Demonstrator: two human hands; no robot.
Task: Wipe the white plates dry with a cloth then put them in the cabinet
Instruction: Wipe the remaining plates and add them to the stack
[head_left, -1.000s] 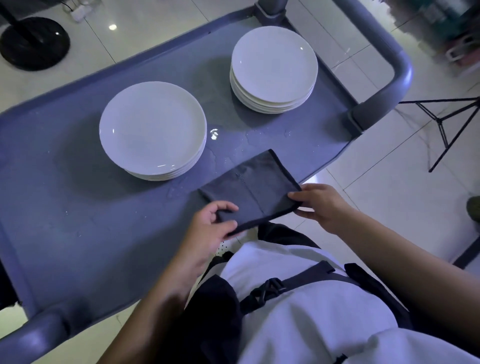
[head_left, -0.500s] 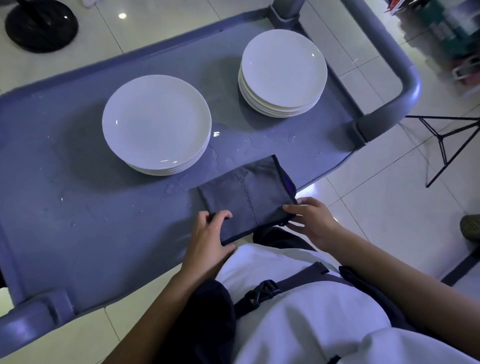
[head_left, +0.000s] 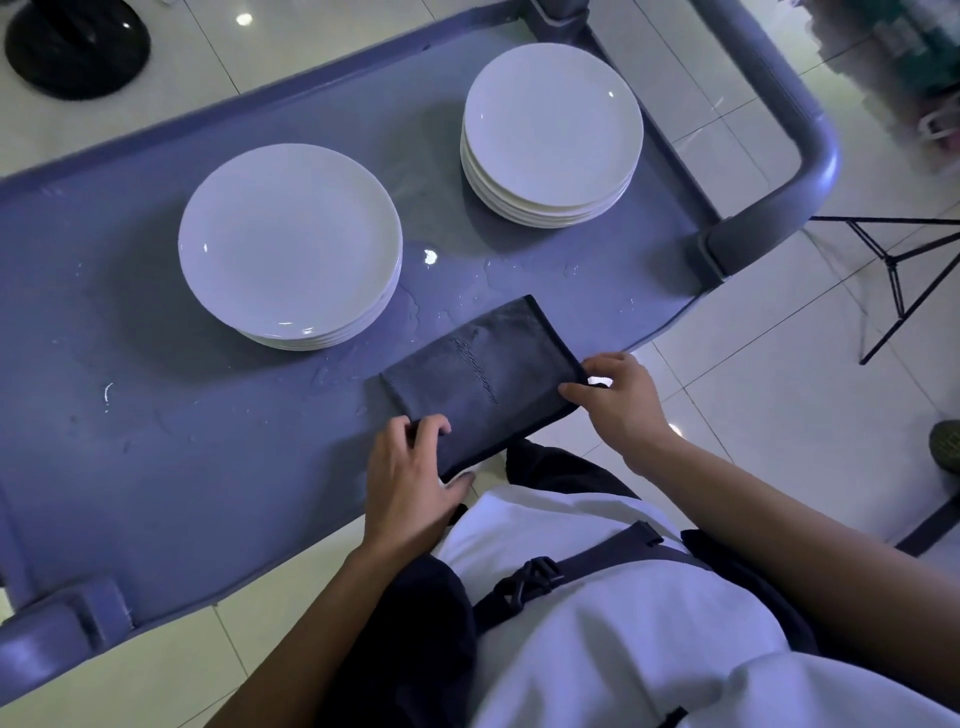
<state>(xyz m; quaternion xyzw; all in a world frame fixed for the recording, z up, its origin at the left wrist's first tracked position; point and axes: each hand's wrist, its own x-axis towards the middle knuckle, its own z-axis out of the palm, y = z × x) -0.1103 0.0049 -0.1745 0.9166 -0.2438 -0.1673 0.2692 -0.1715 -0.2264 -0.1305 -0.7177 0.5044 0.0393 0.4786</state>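
Two stacks of white plates stand on a grey cart top (head_left: 156, 467): a wider left stack (head_left: 290, 244) and a right stack (head_left: 551, 132) near the far corner. A folded dark cloth (head_left: 480, 382) lies flat at the cart's near edge. My left hand (head_left: 410, 483) pinches the cloth's near-left corner, thumb under the edge. My right hand (head_left: 621, 400) grips its right corner with the fingertips. No cabinet is in view.
Water drops and a wet patch (head_left: 431, 291) lie between the stacks and the cloth. The cart's thick grey handle (head_left: 779, 130) curves round the right end. A black tripod (head_left: 893, 260) stands on the tiled floor at right, a round black base (head_left: 72, 47) at top left.
The view has shifted slightly. Both hands have slid along the cloth's near edge and taken its two corners; the cloth still lies flat on the cart.
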